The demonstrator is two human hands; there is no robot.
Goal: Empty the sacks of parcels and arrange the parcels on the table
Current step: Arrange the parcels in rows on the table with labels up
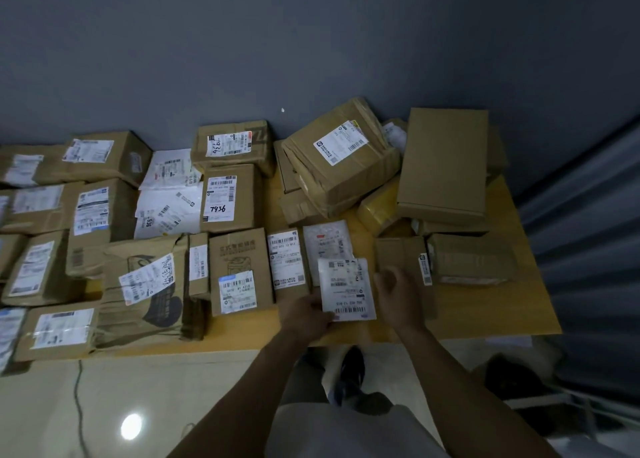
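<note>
Holding a flat white parcel (pixel 346 289) at the near edge of the table (pixel 485 313), between both hands. Cannot tell whether resting on the tabletop or lifted just clear of it. Long axis running away from the body, far end leaning slightly left. Label face up and printed upside down from here, barcode end pointing back toward the body.

Left hand (pixel 306 313) at the near left corner, fingers curled and pinching the edge. Right hand (pixel 398 289) at the right edge toward the far end, fingers loosely curled together and blurred. Cannot tell whether gripping or only touching.

Far end overlapping a pale packet (pixel 327 241) lying flat behind it, long axis the same way. Just left of both, a labelled box (pixel 287 263), also lengthwise away from the body. Just right of the right hand, a small brown box (pixel 398 251) with a label strip down its right side.

Further left, neat rows of brown boxes, labels up, among them a box marked 7936 (pixel 227 197) and a crumpled paper bag (pixel 145 291).

At the far right corner, a loose heap: a tilted carton (pixel 341 161) propped on others, and a plain flat box (pixel 445 159) lying across the top, long axis running away from the body.

Below the table edge, a dark shoe (pixel 351 371) on the pale floor.
</note>
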